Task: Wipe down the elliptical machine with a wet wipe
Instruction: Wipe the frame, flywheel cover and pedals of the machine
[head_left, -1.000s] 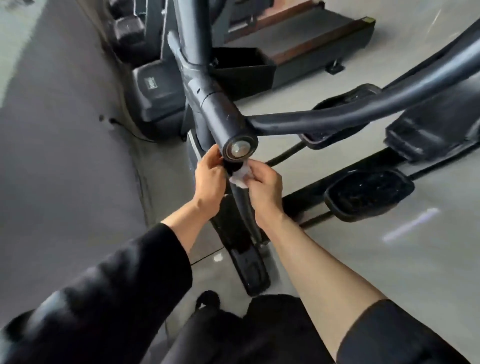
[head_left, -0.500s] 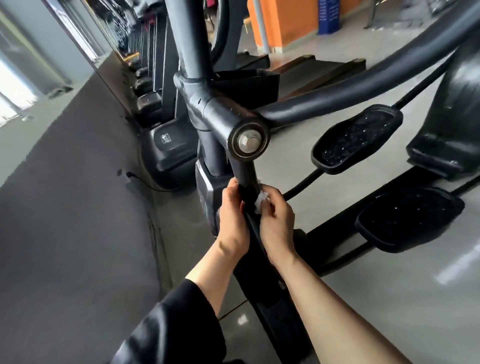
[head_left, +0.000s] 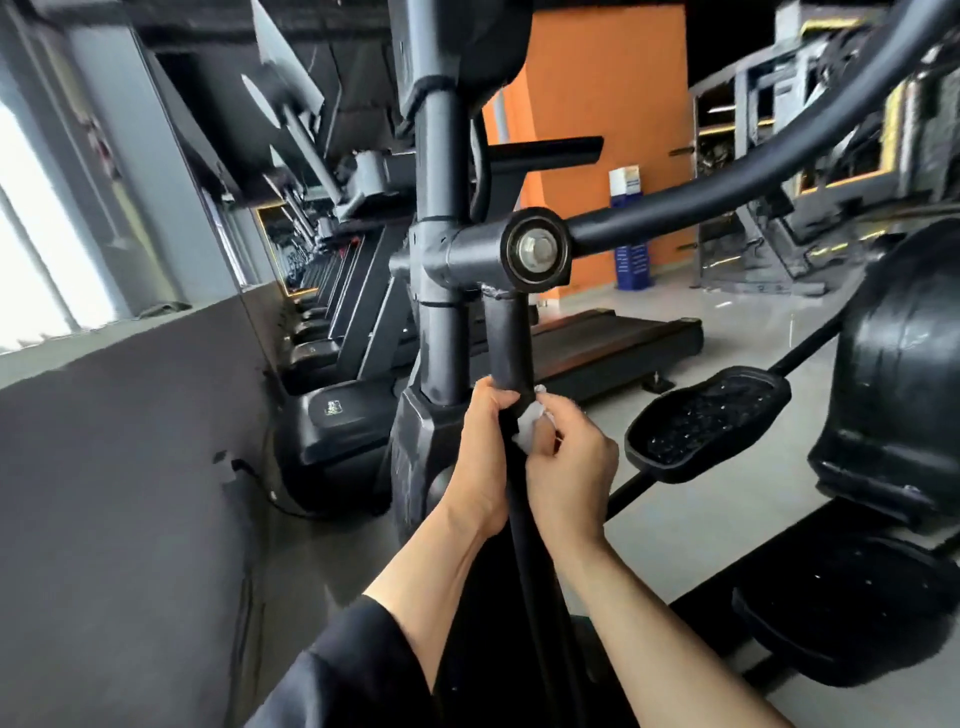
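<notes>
The black elliptical machine fills the middle of the head view, with a pivot joint (head_left: 535, 247) and a dark bar (head_left: 511, 343) hanging down from it. My left hand (head_left: 480, 462) grips that bar from the left, thumb across its front. My right hand (head_left: 569, 467) holds a crumpled white wet wipe (head_left: 527, 428) against the bar's right side. Most of the wipe is hidden between fingers and bar.
Two black foot pedals (head_left: 706, 421) (head_left: 852, 608) sit to the right. A curved handle arm (head_left: 727, 184) sweeps up right from the joint. A row of treadmills (head_left: 332, 338) lines the left wall, and an orange pillar (head_left: 602, 93) stands behind.
The view has tilted upward, showing more of the gym. Both hands stay clasped on the bar below the joint and have slid a little lower along it, wipe still in the right hand.
</notes>
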